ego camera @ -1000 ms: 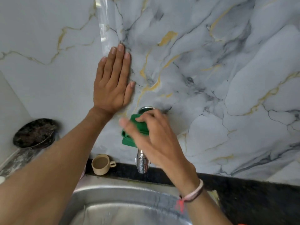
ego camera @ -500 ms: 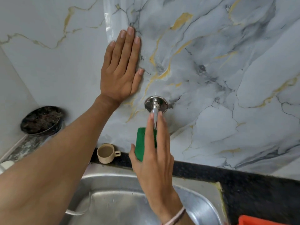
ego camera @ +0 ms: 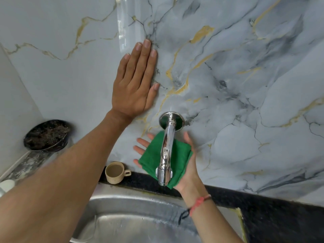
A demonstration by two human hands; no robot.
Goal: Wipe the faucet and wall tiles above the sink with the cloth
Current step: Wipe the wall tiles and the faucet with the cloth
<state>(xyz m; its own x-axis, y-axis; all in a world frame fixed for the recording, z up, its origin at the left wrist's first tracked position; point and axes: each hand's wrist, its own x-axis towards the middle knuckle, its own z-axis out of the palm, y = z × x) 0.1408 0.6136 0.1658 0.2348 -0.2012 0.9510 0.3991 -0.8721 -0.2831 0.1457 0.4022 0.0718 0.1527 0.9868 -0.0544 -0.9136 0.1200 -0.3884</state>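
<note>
A chrome faucet juts from its round flange on the marble-patterned wall tiles above the steel sink. My right hand is palm up under the spout, with the folded green cloth lying on the palm and fingers beneath the faucet. The fingers are spread, and the thumb stands to the right of the spout. My left hand rests flat on the tiles, up and left of the flange, holding nothing.
A beige cup stands on the black counter ledge left of the spout. A dark round dish sits in the left corner. A white object shows at the left edge.
My right hand has turned from palm down over the spout to palm up beneath it, with the cloth now lying open under the faucet. The left hand stays flat on the wall.
</note>
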